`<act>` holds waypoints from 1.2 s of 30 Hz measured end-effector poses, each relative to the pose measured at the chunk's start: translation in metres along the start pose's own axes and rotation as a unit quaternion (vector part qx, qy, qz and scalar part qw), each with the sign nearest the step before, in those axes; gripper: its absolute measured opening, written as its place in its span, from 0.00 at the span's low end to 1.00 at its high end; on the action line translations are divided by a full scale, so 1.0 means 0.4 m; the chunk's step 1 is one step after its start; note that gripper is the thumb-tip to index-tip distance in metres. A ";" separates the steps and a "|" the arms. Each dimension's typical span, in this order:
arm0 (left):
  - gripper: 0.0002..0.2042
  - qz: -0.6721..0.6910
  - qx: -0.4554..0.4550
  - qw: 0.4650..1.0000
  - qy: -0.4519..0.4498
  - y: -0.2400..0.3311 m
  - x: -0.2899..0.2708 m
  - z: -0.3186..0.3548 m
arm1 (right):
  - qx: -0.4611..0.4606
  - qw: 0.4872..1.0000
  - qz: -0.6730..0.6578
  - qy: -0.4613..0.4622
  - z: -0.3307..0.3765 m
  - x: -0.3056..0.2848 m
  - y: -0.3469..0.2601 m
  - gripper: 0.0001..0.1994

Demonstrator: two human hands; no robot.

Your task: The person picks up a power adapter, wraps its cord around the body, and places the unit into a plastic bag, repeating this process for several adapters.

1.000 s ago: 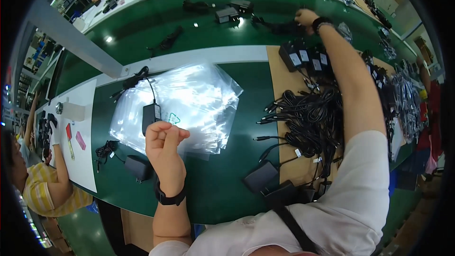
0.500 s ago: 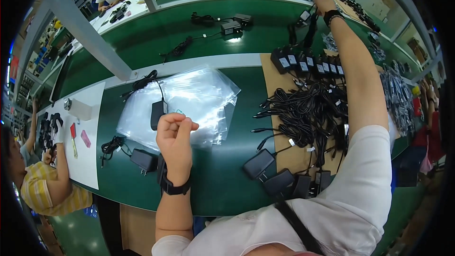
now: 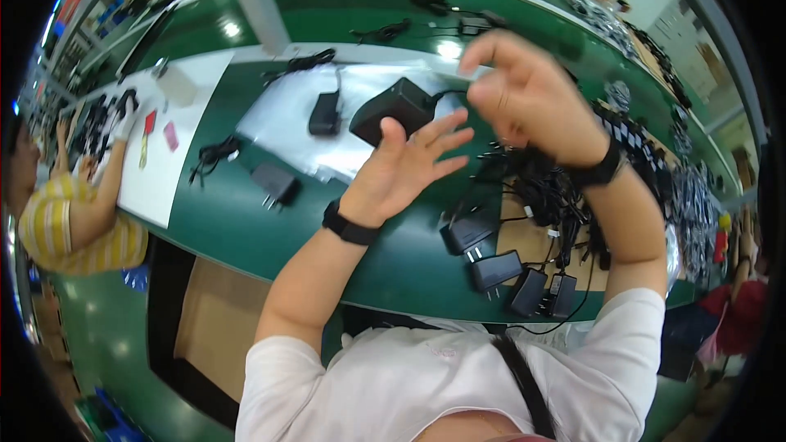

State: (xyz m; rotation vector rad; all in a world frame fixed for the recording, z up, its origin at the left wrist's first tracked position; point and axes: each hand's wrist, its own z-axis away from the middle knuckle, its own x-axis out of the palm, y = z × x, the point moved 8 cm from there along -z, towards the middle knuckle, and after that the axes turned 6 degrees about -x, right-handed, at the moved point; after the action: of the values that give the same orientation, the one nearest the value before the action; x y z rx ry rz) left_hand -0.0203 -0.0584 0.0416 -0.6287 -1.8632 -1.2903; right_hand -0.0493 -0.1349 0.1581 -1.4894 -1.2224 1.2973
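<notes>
A black power adapter [image 3: 393, 110] hangs above the clear plastic bags [image 3: 274, 115], just beyond my left hand [image 3: 397, 176]. That hand has its fingers spread, and its thumb overlaps the adapter's lower edge; whether they touch I cannot tell. The adapter's cord [image 3: 449, 95] runs to the curled fingers of my right hand [image 3: 536, 102], which is blurred and appears to grip it. Another black adapter [image 3: 324, 115] lies on the bags. Left of my left wrist, an adapter with prongs [image 3: 274, 182] rests on the green table beside its bundled cord [image 3: 214, 152].
Tangled black cords [image 3: 548, 192] and rows of adapters cover a cardboard sheet at the right. Several adapters [image 3: 495, 270] lie near the front edge. A metal post [image 3: 255, 4] rises behind the bags. Co-workers sit at the left, in a yellow striped shirt [image 3: 70, 217], and far right.
My right hand has come back from the far right to above the middle, bringing an adapter by its cord. My left hand has opened and moved right. The view has shifted.
</notes>
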 end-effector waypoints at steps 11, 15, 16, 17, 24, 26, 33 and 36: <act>0.18 0.158 0.300 0.933 0.123 0.304 -0.104 0.125 | 0.035 0.962 -0.172 -0.208 0.025 0.132 0.216 0.43; 0.15 0.217 0.279 0.917 0.185 0.322 -0.172 0.151 | -0.030 0.914 -0.365 -0.171 0.044 0.128 0.191 0.45; 0.14 0.207 0.283 0.921 0.170 0.329 -0.163 0.155 | -0.028 0.913 -0.369 -0.171 0.040 0.117 0.196 0.45; 0.16 0.197 0.286 0.925 0.154 0.333 -0.155 0.158 | -0.006 0.933 -0.344 -0.106 0.022 0.080 0.221 0.44; 0.33 -0.146 0.330 0.902 0.236 0.332 -0.070 0.146 | -0.001 0.958 -0.287 0.001 -0.006 -0.003 0.302 0.27; 0.34 -0.188 0.332 0.890 0.248 0.327 -0.062 0.140 | 0.001 0.955 -0.298 -0.002 -0.001 -0.010 0.307 0.25; 0.28 -0.505 0.149 0.770 0.361 0.205 -0.067 0.069 | -0.043 0.982 -0.178 0.044 0.006 0.004 0.308 0.23; 0.30 -0.565 0.075 0.749 0.338 0.113 -0.036 0.034 | 0.023 0.983 -0.176 0.037 0.032 0.056 0.323 0.24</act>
State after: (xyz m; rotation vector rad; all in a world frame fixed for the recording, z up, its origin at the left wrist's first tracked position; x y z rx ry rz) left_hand 0.0179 -0.0289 0.0522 1.1541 -1.6054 -1.6872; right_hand -0.0412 -0.1412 0.0269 -1.2101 -1.3264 1.0175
